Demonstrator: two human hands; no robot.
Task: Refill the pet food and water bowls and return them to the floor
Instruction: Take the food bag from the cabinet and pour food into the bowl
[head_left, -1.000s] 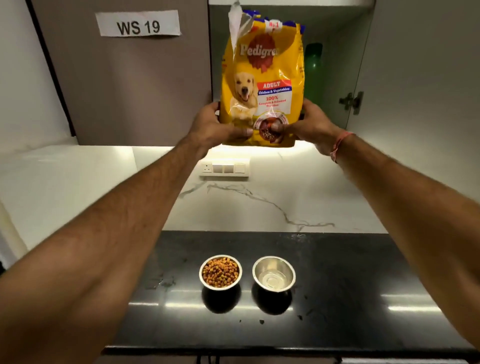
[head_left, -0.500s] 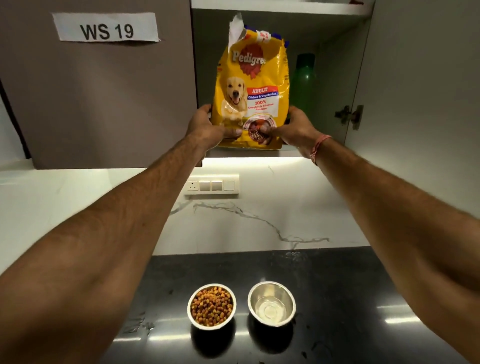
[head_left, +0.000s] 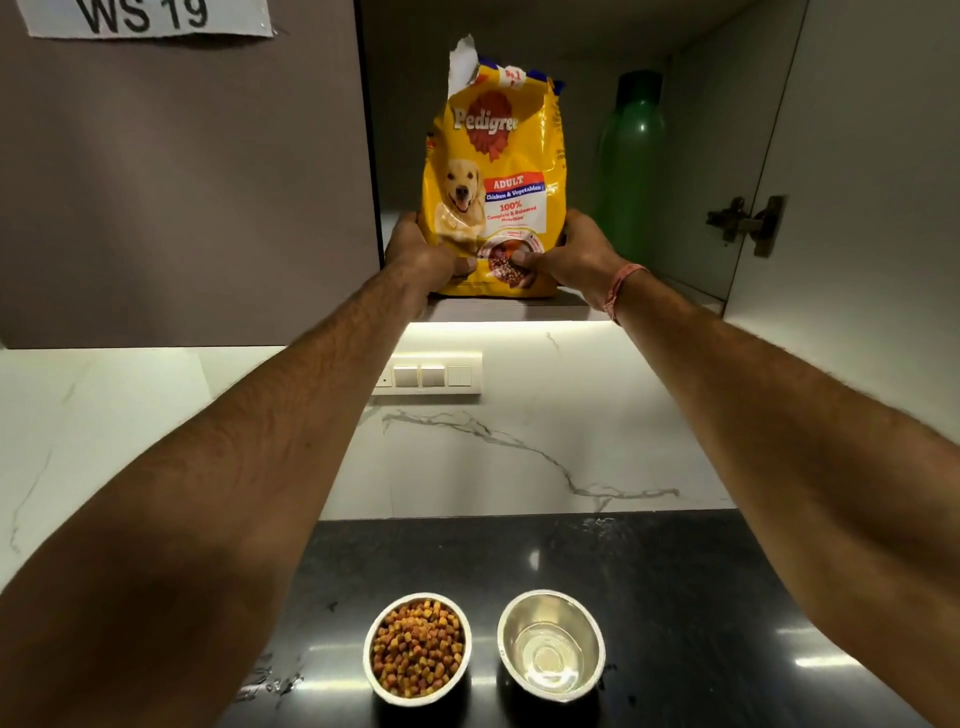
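I have the dog food bag (head_left: 496, 182) upright on the cupboard shelf (head_left: 511, 310), its base sitting on the shelf board just beside a green bottle (head_left: 631, 161). My left hand (head_left: 415, 249) grips the bag's lower left edge and my right hand (head_left: 574, 249) grips its lower right edge, fingers curled round the sides and thumbs across the front. The bag's top is torn open.

Down on the black table (head_left: 701, 597), the food bowl (head_left: 417, 648) is full of kibble, and the water bowl (head_left: 551, 644) next to it, close but not touching, looks to have clear water in it, though how much I cannot tell.

So I judge the filling as done, or nearly so: food is in, water seems in, and I am putting the bag away. What is left is to let go of the bag, perhaps shut the cupboard door (head_left: 857, 156), and carry both bowls down to the floor without spilling.
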